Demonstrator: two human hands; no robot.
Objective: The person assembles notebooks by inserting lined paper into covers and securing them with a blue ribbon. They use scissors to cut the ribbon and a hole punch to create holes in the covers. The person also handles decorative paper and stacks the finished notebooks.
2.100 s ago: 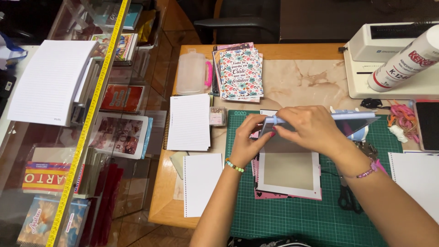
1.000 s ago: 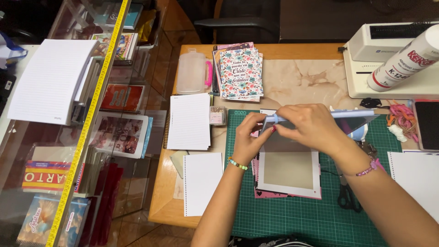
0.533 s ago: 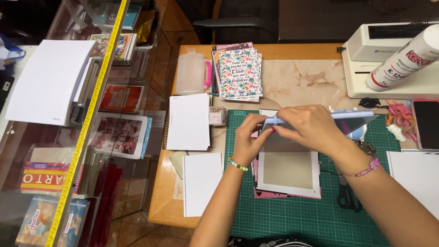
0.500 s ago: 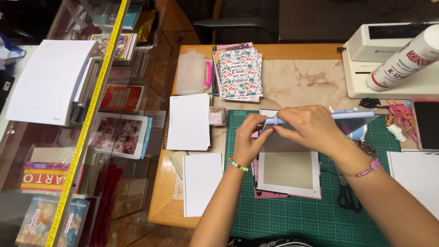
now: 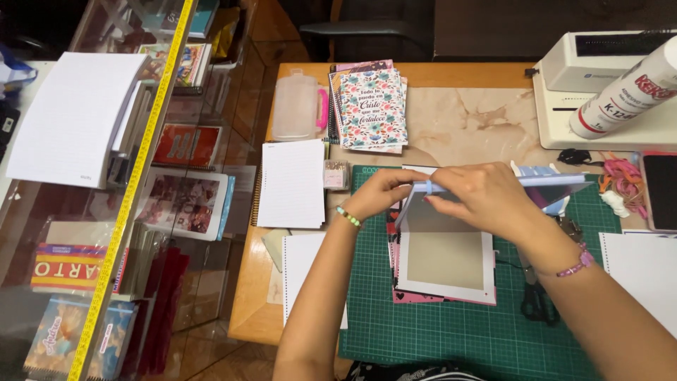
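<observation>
Little has shifted since the earlier frames: both hands stay over the cutting mat, only the fingers have crept slightly along the top edge of the cover.

The left hand [image 5: 384,190] pinches the upper left end of a light blue strip [image 5: 550,180], fingers narrowed onto it. The right hand [image 5: 486,197] curls over the same strip just beside the left, thumb and forefinger closed on it near a small blue loop. The strip runs rightward along the top of the work, past the right wrist with its pink bracelet [image 5: 577,262].

Beneath the hands lies a notebook cover [image 5: 444,261]: a grey-brown board panel framed by a white border, resting on a pink printed sheet whose edge shows at the left and bottom. It sits flat on the green cutting mat [image 5: 451,331], near the mat's middle.

Black scissors [image 5: 536,300] lie on the mat to the right of the cover. A lined notepad [image 5: 293,183] lies on the wooden table left of the mat, and a floral notebook stack [image 5: 370,106] sits beyond it.
</observation>
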